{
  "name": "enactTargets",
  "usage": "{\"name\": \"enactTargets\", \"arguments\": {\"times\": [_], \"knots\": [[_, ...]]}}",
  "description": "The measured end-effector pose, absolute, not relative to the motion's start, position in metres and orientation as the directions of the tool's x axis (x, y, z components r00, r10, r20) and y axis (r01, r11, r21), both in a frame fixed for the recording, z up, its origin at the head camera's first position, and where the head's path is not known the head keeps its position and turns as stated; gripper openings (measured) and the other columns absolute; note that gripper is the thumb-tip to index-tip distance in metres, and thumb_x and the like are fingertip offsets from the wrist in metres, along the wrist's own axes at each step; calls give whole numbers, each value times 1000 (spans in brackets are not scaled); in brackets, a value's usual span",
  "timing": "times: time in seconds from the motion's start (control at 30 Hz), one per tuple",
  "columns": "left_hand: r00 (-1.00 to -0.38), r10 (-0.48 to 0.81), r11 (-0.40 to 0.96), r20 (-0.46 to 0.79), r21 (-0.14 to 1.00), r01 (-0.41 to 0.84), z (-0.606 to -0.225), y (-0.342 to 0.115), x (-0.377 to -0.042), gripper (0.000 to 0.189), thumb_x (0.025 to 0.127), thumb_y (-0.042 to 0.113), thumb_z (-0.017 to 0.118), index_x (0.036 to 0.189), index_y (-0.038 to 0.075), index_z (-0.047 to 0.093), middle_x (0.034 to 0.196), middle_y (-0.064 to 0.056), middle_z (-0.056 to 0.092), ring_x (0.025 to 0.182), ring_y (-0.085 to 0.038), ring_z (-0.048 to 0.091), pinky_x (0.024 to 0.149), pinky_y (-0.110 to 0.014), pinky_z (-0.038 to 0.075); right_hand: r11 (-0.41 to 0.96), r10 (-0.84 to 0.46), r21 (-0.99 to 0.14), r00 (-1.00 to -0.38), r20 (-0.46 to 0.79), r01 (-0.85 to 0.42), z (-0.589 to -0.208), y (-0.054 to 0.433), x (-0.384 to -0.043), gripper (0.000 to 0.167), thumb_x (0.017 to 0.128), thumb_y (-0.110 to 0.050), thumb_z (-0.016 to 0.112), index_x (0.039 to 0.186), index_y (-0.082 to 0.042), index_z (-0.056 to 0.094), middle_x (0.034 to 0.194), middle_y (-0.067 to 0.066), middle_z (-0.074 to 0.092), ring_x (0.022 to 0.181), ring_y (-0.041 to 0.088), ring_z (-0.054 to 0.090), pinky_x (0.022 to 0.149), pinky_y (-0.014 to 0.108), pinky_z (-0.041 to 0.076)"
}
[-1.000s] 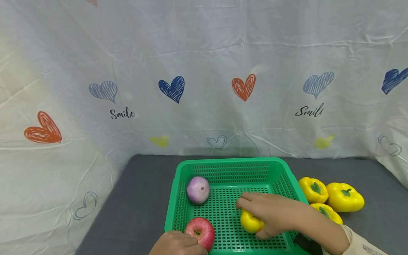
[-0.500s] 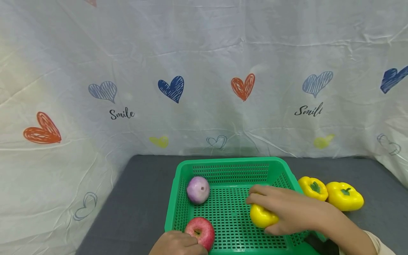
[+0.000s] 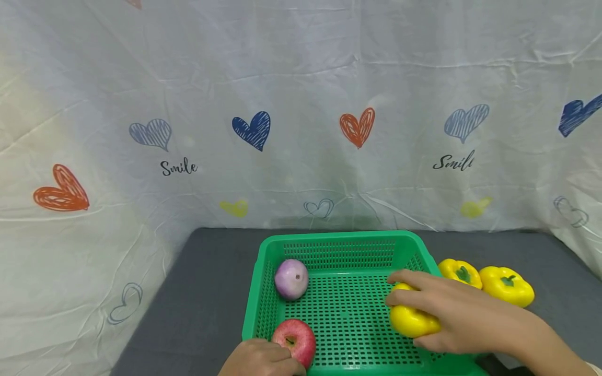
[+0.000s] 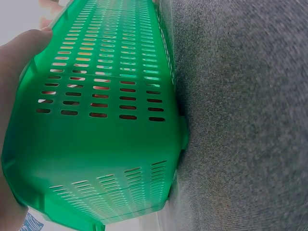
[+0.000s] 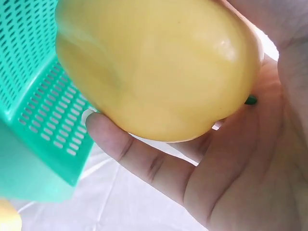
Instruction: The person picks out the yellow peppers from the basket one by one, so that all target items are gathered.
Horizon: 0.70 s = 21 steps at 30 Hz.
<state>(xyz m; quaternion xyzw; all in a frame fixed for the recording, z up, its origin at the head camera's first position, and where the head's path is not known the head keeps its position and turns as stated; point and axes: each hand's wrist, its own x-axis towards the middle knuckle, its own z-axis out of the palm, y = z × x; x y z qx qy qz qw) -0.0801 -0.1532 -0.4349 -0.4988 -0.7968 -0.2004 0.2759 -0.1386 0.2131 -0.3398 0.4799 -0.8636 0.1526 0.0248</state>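
My right hand (image 3: 475, 313) holds a yellow bell pepper (image 3: 410, 316) over the right part of the green plastic basket (image 3: 340, 236). In the right wrist view the fingers curl round the pepper (image 5: 154, 67), and a bit of its green stem shows by the palm. At the basket's near left corner, my left hand (image 3: 263, 359) grips the rim; the left wrist view shows the thumb on the outside of the basket (image 4: 96, 139). Just beside that hand a red apple (image 3: 296, 342) lies inside the basket. Farther back, near the left wall, sits a purple-white onion (image 3: 291, 279).
Two more yellow bell peppers, one nearer the basket (image 3: 461, 272) and one farther right (image 3: 507, 286), lie on the dark grey table (image 3: 188, 313). A white curtain (image 3: 301, 94) printed with hearts hangs behind the table.
My right hand has moved right with the yellow pepper, from the basket's middle toward its right side. A third pepper on the table is now hidden by that hand. My left hand stays put.
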Motion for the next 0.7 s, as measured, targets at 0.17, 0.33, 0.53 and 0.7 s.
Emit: {"name": "enactTargets", "arguments": {"times": [0.17,0.33,0.53,0.7], "knots": [[-343,687,419,641,36,907,-435,-153,-81,30,106,28,48,82,30,65,74,22,50,62,6,34,61,-6,31,501,-814,-217,-541,210,-838,-341,223,-136,66,70,-26,90,125,-42,55,130,-10,51,97,8,55,70,27,50],[-326,697,409,639,19,912,-434,-154,-83,29,106,29,49,84,30,67,76,22,54,62,6,38,61,-6,33,525,-797,-157,-548,252,-836,-340,234,-133,70,67,-30,92,126,-42,55,131,-11,51,96,8,55,70,28,50],[-303,708,396,638,-3,918,-434,-156,-85,22,102,26,55,85,30,68,77,22,55,63,7,40,61,-5,33,598,-755,-77,-592,283,-798,-340,251,-127,71,64,-41,92,125,-45,56,133,-10,53,104,16,57,70,31,49],[-307,705,401,639,-1,916,-434,-155,-85,23,102,26,55,83,30,68,76,22,54,62,6,40,61,-5,33,607,-731,-69,-590,343,-792,-340,263,-121,71,64,-41,92,125,-44,57,134,-12,52,107,14,55,71,29,50]]}}
